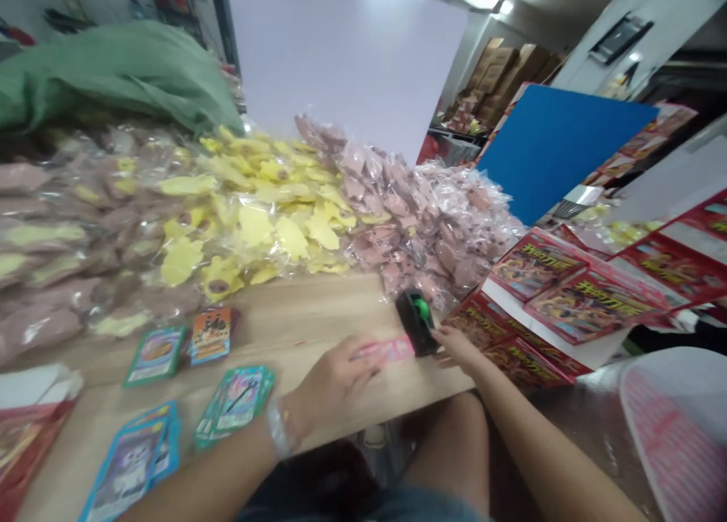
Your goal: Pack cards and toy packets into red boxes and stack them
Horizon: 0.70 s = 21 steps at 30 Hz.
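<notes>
The tabletop point(295, 317) is pale wood, smooth and matt; the pink strip point(386, 349) on it looks like thin paper with a slight sheen, and the black block point(413, 332) is smooth plastic with a glossy green plastic insert point(421, 307). The heaped bags point(432, 234) are clear film, crinkled and glossy, the green sack point(125, 71) is matt, soft cloth, and the blue board point(562, 147) is smooth and matt. The cards point(156, 355) and red cartons point(591, 306) are glossy coated paper stock.
</notes>
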Each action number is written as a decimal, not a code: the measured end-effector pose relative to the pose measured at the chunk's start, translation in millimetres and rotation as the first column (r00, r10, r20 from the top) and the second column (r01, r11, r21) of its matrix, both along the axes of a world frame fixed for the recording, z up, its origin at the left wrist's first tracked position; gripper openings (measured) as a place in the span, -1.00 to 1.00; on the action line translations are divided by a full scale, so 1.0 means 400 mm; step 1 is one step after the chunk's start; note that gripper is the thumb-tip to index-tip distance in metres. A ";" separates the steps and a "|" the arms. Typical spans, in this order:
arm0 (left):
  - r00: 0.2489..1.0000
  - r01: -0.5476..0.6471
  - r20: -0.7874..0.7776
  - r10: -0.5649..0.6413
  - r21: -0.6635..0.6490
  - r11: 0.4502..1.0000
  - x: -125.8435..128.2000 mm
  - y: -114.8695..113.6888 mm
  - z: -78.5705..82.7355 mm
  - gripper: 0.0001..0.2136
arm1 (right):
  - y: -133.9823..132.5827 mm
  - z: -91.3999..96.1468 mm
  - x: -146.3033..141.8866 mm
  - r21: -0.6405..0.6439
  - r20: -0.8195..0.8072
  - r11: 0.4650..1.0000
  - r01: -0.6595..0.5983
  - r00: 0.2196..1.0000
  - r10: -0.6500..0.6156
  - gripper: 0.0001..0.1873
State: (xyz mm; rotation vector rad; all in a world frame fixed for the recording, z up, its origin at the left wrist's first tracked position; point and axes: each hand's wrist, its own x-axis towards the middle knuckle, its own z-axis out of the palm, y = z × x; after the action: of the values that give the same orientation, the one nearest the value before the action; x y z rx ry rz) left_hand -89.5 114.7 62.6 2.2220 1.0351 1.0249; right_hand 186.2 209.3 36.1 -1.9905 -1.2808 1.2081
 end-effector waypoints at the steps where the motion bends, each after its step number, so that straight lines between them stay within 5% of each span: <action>1: 0.999 0.006 -0.051 -0.008 -0.036 0.999 0.012 0.000 -0.008 -0.66 | 0.018 -0.008 0.002 -0.078 -0.049 0.997 0.007 0.999 -0.011 -0.77; 4: 0.987 0.001 -0.157 -0.019 -0.113 0.994 0.026 -0.011 -0.003 -0.62 | 0.030 -0.016 0.012 -0.171 -0.195 0.985 0.009 0.980 -0.043 -0.79; 12: 0.943 -0.118 -0.324 0.072 -0.123 0.985 0.023 0.049 0.033 -0.53 | -0.114 -0.038 0.048 0.030 -0.321 0.992 0.124 0.941 -0.108 -0.71; 17: 0.938 -0.116 -0.344 0.054 -0.160 0.980 0.054 0.058 0.030 -0.48 | -0.190 0.023 -0.143 0.102 -0.509 0.992 0.079 0.860 -0.017 -0.70; 19: 0.947 -0.129 -0.312 0.072 -0.166 0.978 0.062 0.040 0.034 -0.52 | -0.210 0.027 -0.222 0.085 -0.617 0.987 0.135 0.785 -0.054 -0.65; 21: 0.961 -0.102 -0.270 0.055 -0.163 0.981 0.063 0.004 0.058 -0.58 | -0.232 0.022 -0.252 0.080 -0.571 0.977 0.196 0.813 -0.117 -0.60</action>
State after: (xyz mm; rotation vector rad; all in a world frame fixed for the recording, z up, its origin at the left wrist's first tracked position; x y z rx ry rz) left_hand -64.4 116.5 85.9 2.2261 1.2851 0.6480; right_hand 85.5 116.7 44.8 -1.4406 -0.8494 1.4384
